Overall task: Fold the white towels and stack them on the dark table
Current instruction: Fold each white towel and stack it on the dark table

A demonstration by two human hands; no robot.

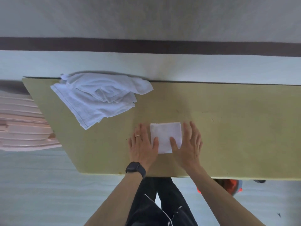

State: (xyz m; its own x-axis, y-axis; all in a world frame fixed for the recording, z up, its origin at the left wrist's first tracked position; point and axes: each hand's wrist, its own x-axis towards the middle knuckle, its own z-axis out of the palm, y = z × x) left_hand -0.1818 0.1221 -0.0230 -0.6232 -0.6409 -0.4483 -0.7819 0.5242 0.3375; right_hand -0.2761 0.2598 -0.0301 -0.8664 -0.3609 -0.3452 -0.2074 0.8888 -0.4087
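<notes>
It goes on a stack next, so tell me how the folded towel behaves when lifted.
The folded towel is soft cloth, so it will likely sag and may unfold unless supported underneath. It looks small and flat, probably light. The loose towels crumple freely, suggesting no stiffness.

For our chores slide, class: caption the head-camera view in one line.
Left hand and right hand, thumbs on a folded white towel, frame it on the table; unfolded towels lie beyond.
</notes>
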